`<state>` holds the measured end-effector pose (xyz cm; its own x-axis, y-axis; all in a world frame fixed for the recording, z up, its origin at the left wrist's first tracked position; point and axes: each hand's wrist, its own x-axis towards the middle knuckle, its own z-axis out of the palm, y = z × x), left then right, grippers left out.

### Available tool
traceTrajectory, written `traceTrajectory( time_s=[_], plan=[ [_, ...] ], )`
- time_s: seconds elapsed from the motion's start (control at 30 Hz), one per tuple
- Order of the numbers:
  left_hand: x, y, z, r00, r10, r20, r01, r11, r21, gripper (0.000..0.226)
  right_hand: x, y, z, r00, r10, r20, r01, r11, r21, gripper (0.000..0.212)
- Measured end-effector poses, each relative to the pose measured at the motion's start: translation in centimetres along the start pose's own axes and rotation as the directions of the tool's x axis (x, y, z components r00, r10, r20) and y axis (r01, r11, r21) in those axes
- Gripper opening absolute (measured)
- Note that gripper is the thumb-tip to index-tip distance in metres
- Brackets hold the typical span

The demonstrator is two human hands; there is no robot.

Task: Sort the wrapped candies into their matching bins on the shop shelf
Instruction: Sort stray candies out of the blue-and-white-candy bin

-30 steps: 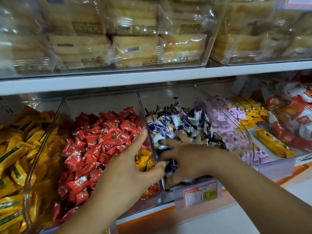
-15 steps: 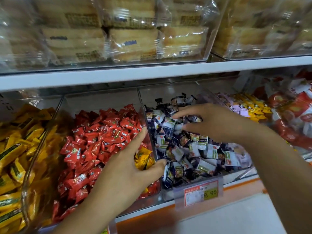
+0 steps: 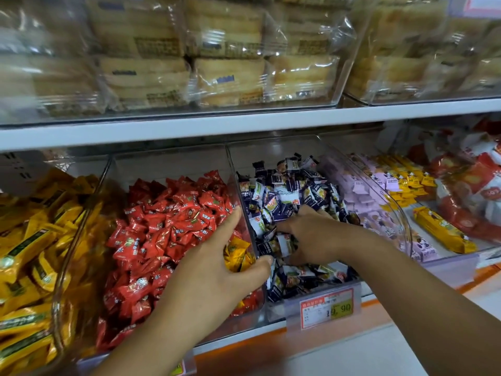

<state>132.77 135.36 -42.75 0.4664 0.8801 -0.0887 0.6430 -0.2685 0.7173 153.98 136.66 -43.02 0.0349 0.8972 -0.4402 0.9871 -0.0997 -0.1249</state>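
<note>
Here the left hand spreads thumb and forefinger around yellow candies among the red candies; the right hand curls round navy-and-white candies.

Candy bins side by side on lower shelf; pastry packs above; price tag at front.

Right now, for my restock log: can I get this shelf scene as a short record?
left hand: over red candies, yellow candies under its palm; grip unclear
right hand: fingers curled round blue candies
far left: yellow bars
price tag: below blue candies
upper shelf: wrapped cakes
</note>
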Motion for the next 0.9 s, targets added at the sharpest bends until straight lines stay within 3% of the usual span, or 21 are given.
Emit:
traceTrajectory(
  time_s=[0.1,0.17,0.27,0.47,0.6,0.7,0.8,0.9],
  plan=[
    [0.1,-0.3,0.1,1.0,0.011,-0.025,-0.011,1.0,0.005,0.085,0.2,-0.6,0.3,0.998,-0.056,-0.034,0.057,0.998,0.039,0.056],
    [0.2,-0.5,0.3,0.999,0.025,-0.042,-0.025,1.0,-0.006,0.085,-0.1,-0.7,0.3,0.995,-0.061,-0.074,0.072,0.984,0.161,0.045],
    [0.2,-0.4,0.3,0.999,0.022,-0.035,-0.022,1.0,-0.009,0.088,-0.7,0.0,0.5,0.977,-0.095,-0.191,0.169,0.892,0.42,0.012],
    [0.0,-0.2,0.0,1.0,-0.025,-0.012,0.025,1.0,-0.011,0.086,-2.5,1.8,-1.2,0.948,0.038,-0.316,0.211,0.668,0.713,0.033],
    [-0.1,-0.3,0.1,1.0,-0.003,-0.011,0.003,0.999,-0.037,0.086,-3.5,2.4,-1.9,0.958,0.056,-0.283,0.188,0.622,0.76,0.045],
    [0.0,-0.4,0.2,0.999,0.026,-0.026,-0.027,0.998,-0.049,0.088,-3.8,2.1,-2.1,0.957,0.099,-0.271,0.14,0.663,0.736,0.047],
    [-0.2,0.0,0.0,0.997,0.06,-0.048,-0.065,0.992,-0.105,0.089,-4.3,1.6,-2.3,0.953,0.132,-0.274,0.09,0.739,0.668,0.043],
    [-0.4,0.3,-0.4,0.985,0.086,-0.147,-0.114,0.974,-0.195,0.087,-5.1,1.2,-2.7,0.959,0.061,-0.277,0.154,0.707,0.69,0.025]
  ],
)
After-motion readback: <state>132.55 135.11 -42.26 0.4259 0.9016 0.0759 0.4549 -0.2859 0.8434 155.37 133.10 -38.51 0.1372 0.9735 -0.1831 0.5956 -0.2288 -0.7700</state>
